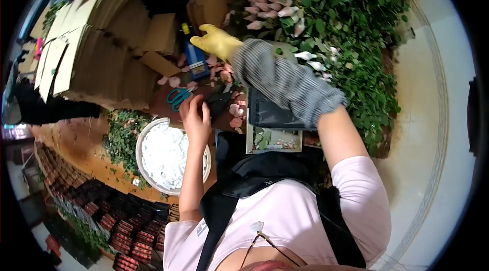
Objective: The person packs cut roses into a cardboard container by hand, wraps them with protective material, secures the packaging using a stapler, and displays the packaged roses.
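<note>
My left hand (pixel 195 114) is bare, with its fingers apart, beside the teal handles of scissors (pixel 177 99) on a brown work surface. A dark object (pixel 220 102) lies just right of its fingers. My right hand (pixel 216 42), in a yellow glove with a grey striped sleeve above it, reaches across with thumb and fingers apart. It is next to a blue item (pixel 196 62) with a yellow part on top; any contact is unclear. Pink petals (pixel 224 73) lie scattered between the hands.
Left of my left hand is a round basket (pixel 140 155) of white pieces. Stacked cardboard (pixel 112 62) stands at the upper left. Wrapped pink roses (pixel 265 4) and leafy stems (pixel 351 32) fill the upper right. A black tray (pixel 270 110) sits before my body.
</note>
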The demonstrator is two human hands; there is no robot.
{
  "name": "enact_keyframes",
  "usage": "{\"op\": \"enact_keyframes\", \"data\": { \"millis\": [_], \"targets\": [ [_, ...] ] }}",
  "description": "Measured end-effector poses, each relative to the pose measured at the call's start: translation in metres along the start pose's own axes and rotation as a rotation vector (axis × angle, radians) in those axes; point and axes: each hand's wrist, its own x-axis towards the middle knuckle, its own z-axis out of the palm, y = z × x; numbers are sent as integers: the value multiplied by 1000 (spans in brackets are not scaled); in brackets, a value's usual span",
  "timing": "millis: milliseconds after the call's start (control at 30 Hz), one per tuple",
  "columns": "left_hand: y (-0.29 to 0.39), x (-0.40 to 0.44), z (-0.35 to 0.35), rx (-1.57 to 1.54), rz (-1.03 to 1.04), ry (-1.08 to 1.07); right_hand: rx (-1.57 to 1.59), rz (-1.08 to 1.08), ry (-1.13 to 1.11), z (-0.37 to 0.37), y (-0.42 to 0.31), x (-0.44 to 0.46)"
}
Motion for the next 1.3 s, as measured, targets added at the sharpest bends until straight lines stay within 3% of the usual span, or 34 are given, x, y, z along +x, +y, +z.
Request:
{"op": "enact_keyframes", "data": {
  "millis": [67, 133, 167, 200, 233, 267, 300, 333, 400, 533, 600, 633, 800, 867, 900, 933, 967, 1033, 1067, 1100, 1133, 1200, 1267, 1300],
  "targets": [
    [0, 18, -5, -36, -36, -13, -94, 294, -161, 3, -15, 24],
    [-1, 31, -11, -37, -57, 14, 486, 361, -393, 20, 42, 67],
    [-9, 37, -13, -117, -98, 11, 647, 106, -639, 30, 16, 52],
    [-15, 43, -14, -202, -141, 7, 511, -16, -577, 15, 6, 25],
    [-19, 49, -18, -365, -286, -44, 559, 10, -365, 28, -5, -13],
    [-60, 49, -2, -555, -310, -51, 570, -161, -464, 26, -5, -50],
    [-63, 59, -12, -667, -434, -211, 312, -236, -495, 21, -13, -89],
    [-56, 71, -23, -776, -551, -380, 550, -59, -592, 28, 1, -123],
    [-39, 89, -23, -902, -618, -533, 606, 194, -603, 40, 17, -179],
    [-40, 111, 10, -565, -532, -654, 733, 285, -498, 43, 37, -195],
    [-37, 112, 25, -366, -497, -537, 813, 417, -323, 43, 33, -185],
    [-47, 113, 36, -434, -494, -499, 778, 429, -333, 45, 33, -180],
    [-43, 122, 16, -351, -582, -660, 827, 205, -359, 70, 28, -188],
    [-54, 128, 12, -269, -544, -815, 788, 182, -346, 70, 30, -187],
    [-55, 116, 23, -172, -591, -795, 841, 269, -341, 77, 39, -178],
    [-74, 110, 37, 9, -389, -884, 894, 354, -342, 93, 51, -166],
    [-74, 98, 43, -39, -302, -815, 1163, 82, -492, 163, 129, -124],
    [-25, 93, 43, -79, -165, -665, 975, -15, -452, 98, 82, -163],
    [14, 90, 36, -166, -114, -534, 830, 81, -334, 46, 40, -212],
    [43, 91, 30, -308, -151, -485, 869, 29, -319, 20, 34, -235],
    [70, 96, 27, -456, -187, -422, 906, -25, -318, 3, 40, -249],
    [131, 106, 22, -427, -10, -327, 876, -168, -283, -45, 54, -283],
    [198, 105, 43, -412, 194, -280, 933, -130, -187, -90, 74, -313],
    [235, 99, 54, -411, 138, -325, 962, -114, -97, -113, 83, -330]
  ]
}}
